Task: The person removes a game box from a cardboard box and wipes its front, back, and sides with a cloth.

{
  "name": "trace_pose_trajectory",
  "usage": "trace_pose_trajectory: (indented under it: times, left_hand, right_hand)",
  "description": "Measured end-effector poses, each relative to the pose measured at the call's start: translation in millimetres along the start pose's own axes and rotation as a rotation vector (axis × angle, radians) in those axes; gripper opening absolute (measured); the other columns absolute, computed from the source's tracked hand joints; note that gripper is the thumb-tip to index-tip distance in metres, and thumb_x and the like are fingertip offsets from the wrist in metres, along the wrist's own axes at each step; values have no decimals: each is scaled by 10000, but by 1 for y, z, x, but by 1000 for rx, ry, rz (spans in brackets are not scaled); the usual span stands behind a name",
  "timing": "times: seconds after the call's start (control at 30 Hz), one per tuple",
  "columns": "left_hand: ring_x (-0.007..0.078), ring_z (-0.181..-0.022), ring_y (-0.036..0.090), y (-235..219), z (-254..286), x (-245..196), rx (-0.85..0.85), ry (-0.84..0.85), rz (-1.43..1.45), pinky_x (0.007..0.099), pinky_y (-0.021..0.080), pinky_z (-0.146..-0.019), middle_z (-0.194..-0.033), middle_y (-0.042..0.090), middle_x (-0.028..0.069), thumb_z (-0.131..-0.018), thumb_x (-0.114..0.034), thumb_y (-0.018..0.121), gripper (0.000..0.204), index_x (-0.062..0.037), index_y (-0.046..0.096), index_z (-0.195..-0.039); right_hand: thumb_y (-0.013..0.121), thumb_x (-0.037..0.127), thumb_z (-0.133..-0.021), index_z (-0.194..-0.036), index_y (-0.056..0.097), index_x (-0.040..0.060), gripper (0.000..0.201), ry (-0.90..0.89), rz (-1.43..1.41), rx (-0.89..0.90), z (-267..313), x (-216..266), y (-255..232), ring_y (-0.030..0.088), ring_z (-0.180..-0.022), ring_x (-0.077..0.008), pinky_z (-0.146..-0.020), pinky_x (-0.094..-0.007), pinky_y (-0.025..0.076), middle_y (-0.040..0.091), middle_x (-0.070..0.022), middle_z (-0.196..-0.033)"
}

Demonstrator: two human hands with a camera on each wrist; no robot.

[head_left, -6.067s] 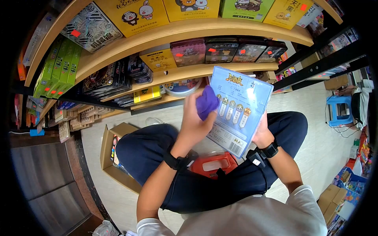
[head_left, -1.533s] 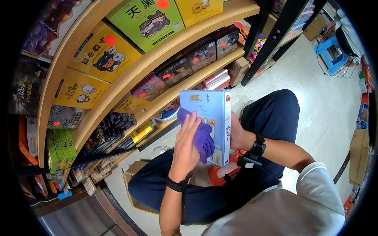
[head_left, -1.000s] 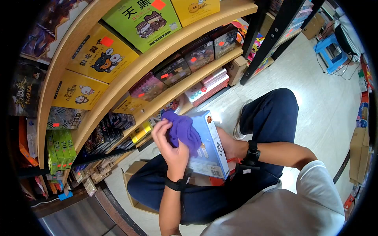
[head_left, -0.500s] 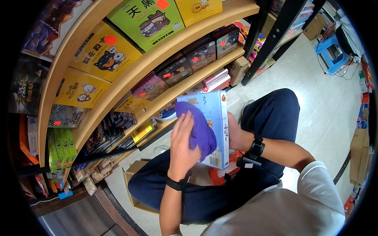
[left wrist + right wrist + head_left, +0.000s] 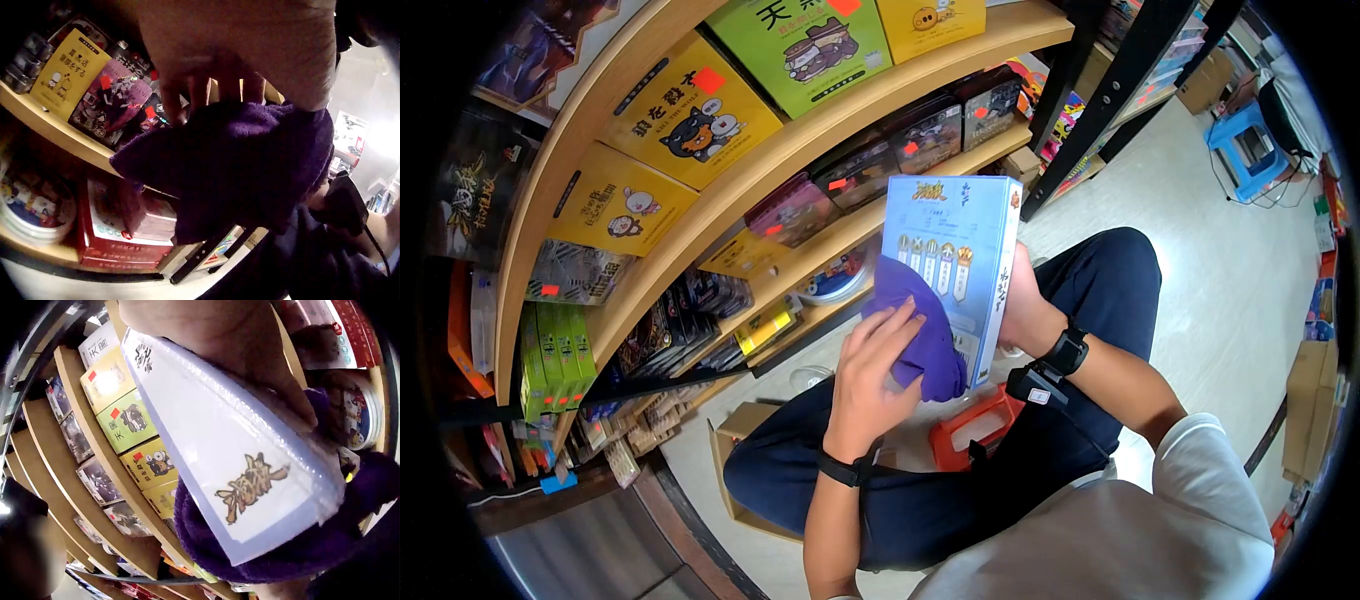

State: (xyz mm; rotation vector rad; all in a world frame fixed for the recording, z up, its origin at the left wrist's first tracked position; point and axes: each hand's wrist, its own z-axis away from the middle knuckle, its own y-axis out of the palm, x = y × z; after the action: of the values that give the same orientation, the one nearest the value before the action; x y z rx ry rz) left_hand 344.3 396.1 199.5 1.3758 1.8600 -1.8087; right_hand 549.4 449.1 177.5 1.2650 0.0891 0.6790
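A light blue game box (image 5: 955, 225) stands tilted before the person, gold emblems and small text on its broad face. My right hand (image 5: 1030, 310) grips it along the right edge; some of those fingers are hidden behind it. With my left hand (image 5: 870, 385) I hold a bunched purple cloth (image 5: 920, 335) against the lower left of the face. The left wrist view shows the fingers reaching over the folded cloth (image 5: 237, 162). In the right wrist view the narrow side of the box (image 5: 212, 444) shows gold lettering, with purple cloth (image 5: 197, 531) beyond its lower edge.
Curved wooden shelves (image 5: 840, 105) full of boxed games rise ahead and to the left. A red plastic frame-like item (image 5: 948, 445) lies on the floor between the legs. A cardboard box (image 5: 745, 420) sits by the left knee, and a blue stool (image 5: 1248, 150) stands far right.
The box has risen and shifted right, showing more of its face. The cloth, earlier lifted partly off the box's left, lies lower on the face. Since the first frame, the view has turned right.
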Motion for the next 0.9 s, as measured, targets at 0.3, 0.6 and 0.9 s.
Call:
trace_pose_trajectory:
  times: [0.3,0.6,0.9]
  left_hand:
    - [343,-1198,522,2,6,12,4,34,39,436,366,-1002,-1226,619,163,-562,-77,734,474,23,643,-1016]
    - [330,-1102,593,0,4,8,30,-2,101,414,436,-944,-1113,669,159,-547,-112,815,474,23,669,-977]
    - [350,-1037,625,10,3,12,-20,-52,121,395,497,-893,-1047,676,203,-556,-110,856,458,48,672,-945]
  right_hand:
    - [304,397,-946,-1349,436,-30,602,-41,-147,94,-5,7,-8,569,-1127,-328,-1008,-439,429,543,-204,-1288]
    - [306,422,-952,-1291,484,1,569,-110,-137,-10,-5,9,2,583,-1090,-311,-991,-436,436,582,-185,-1210]
    - [300,425,-944,-1374,400,-30,635,-127,-129,-93,-8,12,-5,514,-1182,-371,-1051,-488,365,491,-227,-1337]
